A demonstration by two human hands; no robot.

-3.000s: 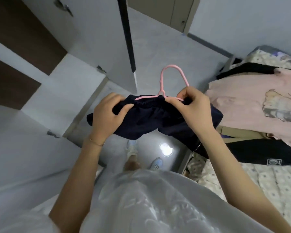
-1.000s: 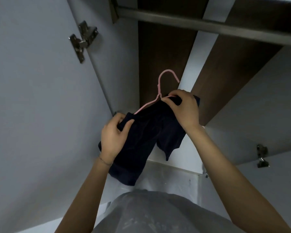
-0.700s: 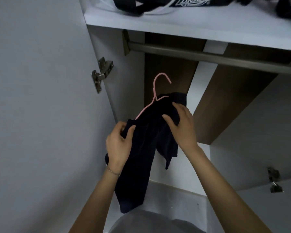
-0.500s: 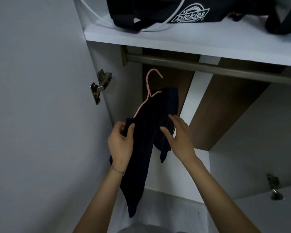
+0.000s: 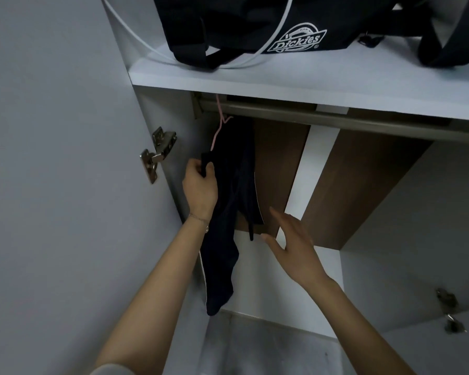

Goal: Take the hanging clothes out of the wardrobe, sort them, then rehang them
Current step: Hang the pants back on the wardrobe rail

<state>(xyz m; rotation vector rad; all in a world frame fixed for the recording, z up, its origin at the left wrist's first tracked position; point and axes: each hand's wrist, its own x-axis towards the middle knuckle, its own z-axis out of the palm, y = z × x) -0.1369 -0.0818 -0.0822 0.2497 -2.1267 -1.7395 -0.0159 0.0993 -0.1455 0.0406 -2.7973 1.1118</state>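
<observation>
Inside the wardrobe (image 5: 363,185): brown and white walls, where sorted clothes go back.
Top shelf (image 5: 255,85): holds a black Dickies bag (image 5: 241,25), up out of the way.
Rail (image 5: 336,119): runs under the shelf. The hook looks to be over its left end.
Dark shorts (image 5: 228,212): hang tilted on the hanger near the left wall, one leg lower.
Right hand (image 5: 290,239): open, fingers straight, just beside the shorts, holding nothing. I think the rail takes the weight.
Left hand (image 5: 201,185): grips the shorts' top edge, likely to steady them.
Pink hanger (image 5: 217,131): thin, mostly hidden by cloth.
</observation>
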